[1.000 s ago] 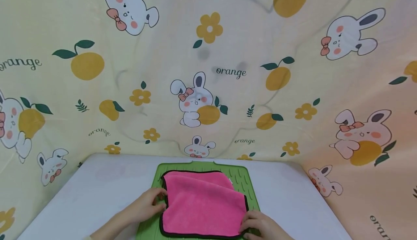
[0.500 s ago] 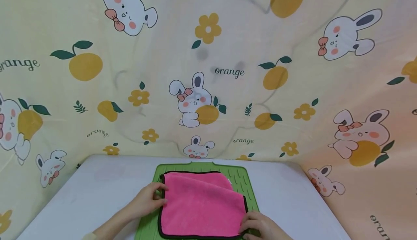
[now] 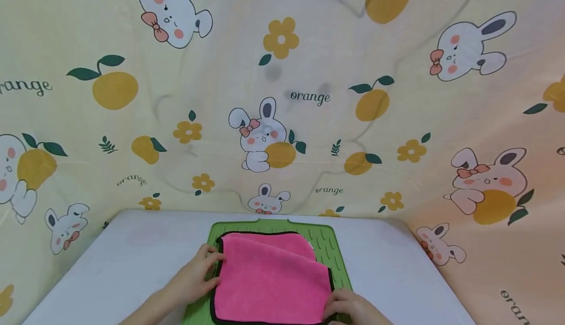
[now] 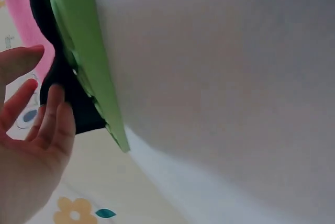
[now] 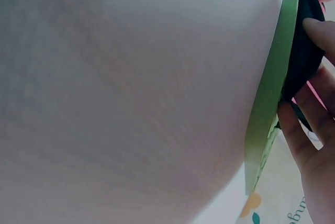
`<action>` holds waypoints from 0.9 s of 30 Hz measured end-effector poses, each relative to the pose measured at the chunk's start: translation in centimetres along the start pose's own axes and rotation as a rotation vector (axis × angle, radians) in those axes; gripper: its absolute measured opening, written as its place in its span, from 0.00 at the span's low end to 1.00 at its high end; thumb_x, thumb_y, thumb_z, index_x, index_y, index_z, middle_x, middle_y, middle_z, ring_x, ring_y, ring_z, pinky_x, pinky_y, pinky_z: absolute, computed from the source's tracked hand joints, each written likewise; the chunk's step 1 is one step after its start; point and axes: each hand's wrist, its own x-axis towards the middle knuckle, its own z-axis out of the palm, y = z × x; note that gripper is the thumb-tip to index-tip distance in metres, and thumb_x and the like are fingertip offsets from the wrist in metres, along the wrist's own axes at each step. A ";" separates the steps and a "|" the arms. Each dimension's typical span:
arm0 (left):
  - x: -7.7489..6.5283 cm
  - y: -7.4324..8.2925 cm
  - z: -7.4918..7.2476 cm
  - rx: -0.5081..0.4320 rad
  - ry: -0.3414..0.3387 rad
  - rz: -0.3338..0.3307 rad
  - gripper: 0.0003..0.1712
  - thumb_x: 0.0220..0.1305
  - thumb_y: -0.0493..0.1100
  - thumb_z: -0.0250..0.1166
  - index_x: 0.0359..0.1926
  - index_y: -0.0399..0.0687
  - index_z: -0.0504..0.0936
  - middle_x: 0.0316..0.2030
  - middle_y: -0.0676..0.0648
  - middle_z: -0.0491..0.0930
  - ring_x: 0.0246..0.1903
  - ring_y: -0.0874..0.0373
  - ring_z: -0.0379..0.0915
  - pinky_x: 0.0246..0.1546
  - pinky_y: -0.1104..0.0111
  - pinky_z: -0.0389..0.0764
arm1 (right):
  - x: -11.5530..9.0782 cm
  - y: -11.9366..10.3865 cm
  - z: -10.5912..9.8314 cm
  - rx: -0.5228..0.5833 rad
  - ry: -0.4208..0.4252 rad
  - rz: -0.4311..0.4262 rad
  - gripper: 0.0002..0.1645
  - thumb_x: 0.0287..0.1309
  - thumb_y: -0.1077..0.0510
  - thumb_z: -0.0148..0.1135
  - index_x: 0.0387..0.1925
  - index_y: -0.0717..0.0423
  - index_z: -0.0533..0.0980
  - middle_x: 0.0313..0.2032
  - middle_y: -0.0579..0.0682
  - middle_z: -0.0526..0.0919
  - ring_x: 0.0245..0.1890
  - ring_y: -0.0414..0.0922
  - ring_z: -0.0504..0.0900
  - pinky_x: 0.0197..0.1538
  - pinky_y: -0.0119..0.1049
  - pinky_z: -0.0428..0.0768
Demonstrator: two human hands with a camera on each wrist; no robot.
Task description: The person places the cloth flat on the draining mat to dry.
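My right grip [image 3: 353,307] pinches a corner of the pink, black-edged fabric cloth [image 3: 273,283]; my left grip [image 3: 195,274], loosely wide, is at its opposite edge. Between both, it covers a green ridged mat [image 3: 329,245].

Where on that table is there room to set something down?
The white table is bare left of the green mat, beyond the left hand, and right of the mat toward the patterned curtain. The mat is crowded: a pink cloth covers much of it, the right hand on its near corner.
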 end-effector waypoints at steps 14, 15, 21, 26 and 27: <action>-1.4 2.5 0.4 -0.051 -0.230 0.276 0.09 0.66 0.43 0.74 0.45 0.60 0.86 0.42 0.65 0.79 0.41 0.72 0.74 0.40 0.73 0.82 | -0.4 -0.1 0.1 -0.015 0.016 0.035 0.06 0.70 0.56 0.67 0.45 0.43 0.86 0.46 0.40 0.82 0.48 0.34 0.78 0.45 0.31 0.82; -1.5 2.5 0.4 -0.057 -0.253 0.275 0.09 0.65 0.44 0.75 0.44 0.60 0.87 0.42 0.65 0.79 0.41 0.73 0.74 0.40 0.73 0.82 | -0.4 0.0 0.1 -0.010 0.017 0.029 0.06 0.70 0.56 0.68 0.45 0.43 0.86 0.46 0.40 0.81 0.48 0.34 0.77 0.45 0.31 0.82; -1.8 2.5 0.5 -0.086 -0.319 0.266 0.11 0.60 0.49 0.78 0.44 0.60 0.88 0.42 0.68 0.78 0.43 0.74 0.73 0.41 0.72 0.80 | -0.4 0.5 0.4 -0.002 0.025 -0.058 0.06 0.68 0.57 0.70 0.44 0.43 0.87 0.45 0.42 0.81 0.47 0.36 0.76 0.47 0.31 0.81; -2.0 2.5 0.7 -0.093 -0.310 0.315 0.07 0.63 0.49 0.76 0.41 0.60 0.89 0.39 0.68 0.79 0.41 0.76 0.72 0.40 0.76 0.79 | -0.4 0.6 0.5 -0.015 0.019 -0.080 0.06 0.68 0.56 0.69 0.44 0.43 0.87 0.44 0.42 0.80 0.47 0.36 0.76 0.46 0.31 0.81; -2.0 2.5 0.8 -0.092 -0.305 0.330 0.06 0.64 0.48 0.76 0.41 0.59 0.90 0.38 0.67 0.79 0.41 0.76 0.72 0.39 0.77 0.79 | -0.4 0.6 0.5 -0.013 0.021 -0.074 0.06 0.68 0.56 0.69 0.44 0.43 0.87 0.44 0.42 0.80 0.47 0.36 0.76 0.46 0.31 0.81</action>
